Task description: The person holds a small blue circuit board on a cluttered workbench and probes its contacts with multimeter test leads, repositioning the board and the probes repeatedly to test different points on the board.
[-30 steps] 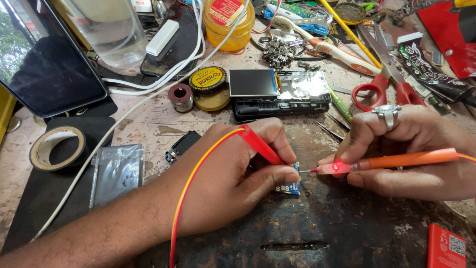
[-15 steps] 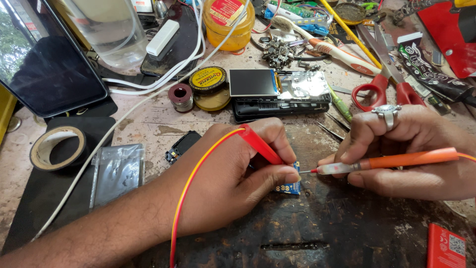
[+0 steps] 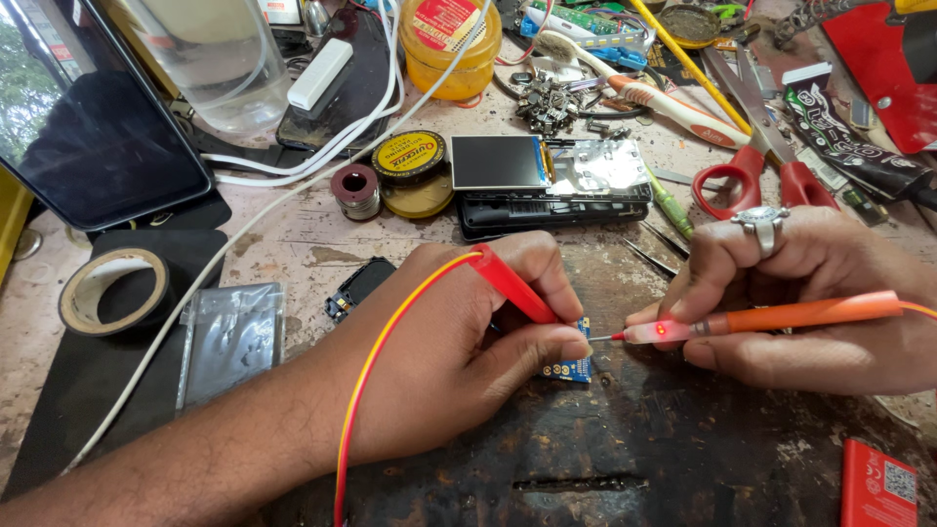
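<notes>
Clearly, a small blue circuit board is pinched with a red probe by the left hand, while an orange lit-tip probe is gripped by the right hand; a slipped tip could bridge neighbouring pads.

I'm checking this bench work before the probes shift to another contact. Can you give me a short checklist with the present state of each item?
1. Small blue circuit board pinned under the left hand: ok, thumb and fingers press on it.
2. Red probe gripped in the left hand: ok; whether its tip touches a contact: cannot tell, hidden by the fingers.
3. Orange probe held in the right hand, needle at the board's right edge: ok.
4. Lamp in the orange probe lit: ok, glows red.
5. Red and yellow lead lying free: not ok, it drapes across the left wrist.
6. Space beside the board: ok, the tweezers lie apart from it.
</notes>
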